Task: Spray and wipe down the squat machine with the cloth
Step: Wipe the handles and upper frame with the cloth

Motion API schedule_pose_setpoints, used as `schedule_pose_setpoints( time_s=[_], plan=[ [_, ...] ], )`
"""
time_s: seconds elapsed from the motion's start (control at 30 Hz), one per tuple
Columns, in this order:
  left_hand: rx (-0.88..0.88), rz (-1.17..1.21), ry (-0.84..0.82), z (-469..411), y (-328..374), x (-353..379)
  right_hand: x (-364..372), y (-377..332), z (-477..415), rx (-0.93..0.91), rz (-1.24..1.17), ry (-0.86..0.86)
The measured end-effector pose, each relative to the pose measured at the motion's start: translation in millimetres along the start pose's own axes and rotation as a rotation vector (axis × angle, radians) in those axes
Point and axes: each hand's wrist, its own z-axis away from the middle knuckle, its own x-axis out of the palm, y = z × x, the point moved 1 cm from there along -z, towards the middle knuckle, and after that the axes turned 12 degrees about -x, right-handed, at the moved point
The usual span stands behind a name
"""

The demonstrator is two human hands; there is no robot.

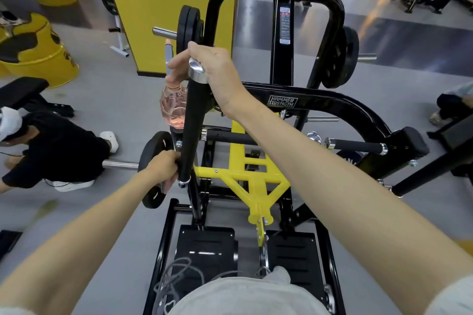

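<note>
The black and yellow squat machine [320, 100] stands in front of me. Its left black handle [190, 125] rises toward me, ending in a chrome cap. My right hand [212, 69] is at the top of that handle and grips the neck of a clear spray bottle [174, 107] with pink liquid, which hangs just behind the handle. Lower down, my left hand [163, 163] is curled round the handle near its bottom chrome ring. A bit of pinkish cloth [167, 185] shows under those fingers; most of it is hidden.
A person in a black shirt [51, 151] crouches on the floor at the left. Weight plates [156, 169] hang on the machine's pegs. Yellow barrels [33, 54] and a yellow pillar [166, 2] stand behind. Two black footplates [204, 245] lie below me.
</note>
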Motion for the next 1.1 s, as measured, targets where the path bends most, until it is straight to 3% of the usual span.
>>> schedule_pose_setpoints(
  time_s=[0.37, 0.53, 0.77, 0.9, 1.0, 1.1],
  plan=[
    [0.101, 0.356, 0.067, 47, 39, -69, 3, -4, 1, 0.011, -0.011, 0.028],
    [0.184, 0.541, 0.107, 93, 81, -119, 5, -6, 0, 0.000, 0.116, 0.071],
    [0.291, 0.929, 0.264, 147, 125, -164, 3, -17, 4, 0.058, 0.086, 0.112],
    [0.318, 1.029, 0.604, 156, 132, -143, 6, -19, 5, 0.127, 0.011, 0.153],
    [0.430, 0.847, 0.935, 158, 134, -109, 6, -23, 6, 0.156, 0.088, 0.165],
    [0.579, 0.662, 1.140, 149, 128, -84, 5, -28, 8, 0.164, 0.124, 0.162]
  ],
)
